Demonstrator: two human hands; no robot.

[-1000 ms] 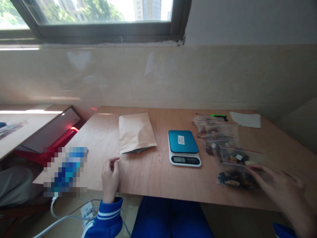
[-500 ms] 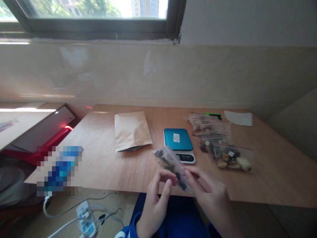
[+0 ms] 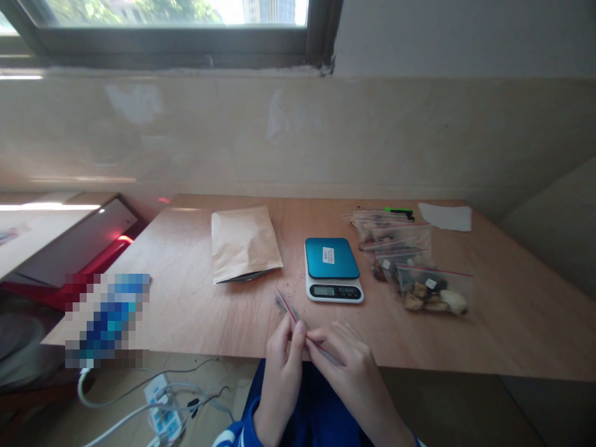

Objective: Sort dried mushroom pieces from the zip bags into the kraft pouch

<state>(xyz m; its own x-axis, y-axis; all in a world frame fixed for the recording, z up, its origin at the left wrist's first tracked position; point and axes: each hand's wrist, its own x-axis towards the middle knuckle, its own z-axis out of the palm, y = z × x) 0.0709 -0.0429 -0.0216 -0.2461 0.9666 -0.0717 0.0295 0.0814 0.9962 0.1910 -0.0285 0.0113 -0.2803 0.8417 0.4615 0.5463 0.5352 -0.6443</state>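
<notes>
While left-hand (image 3: 282,366) and right-hand fingers (image 3: 335,341) pinch a zip bag (image 3: 287,308), a scale (image 3: 334,270) stands beyond.

Left sleeve (image 3: 239,431): bright blue jacket fabric, with white stripes running across it near the bottom edge of the view
Right sleeve (image 3: 420,444): only a thin sliver at the frame's bottom edge, too little to describe further
Trousers (image 3: 258,388): deep blue, plain, soft-looking cloth
Left hand (image 3: 282,379): bare
Right hand (image 3: 349,379): bare
</notes>
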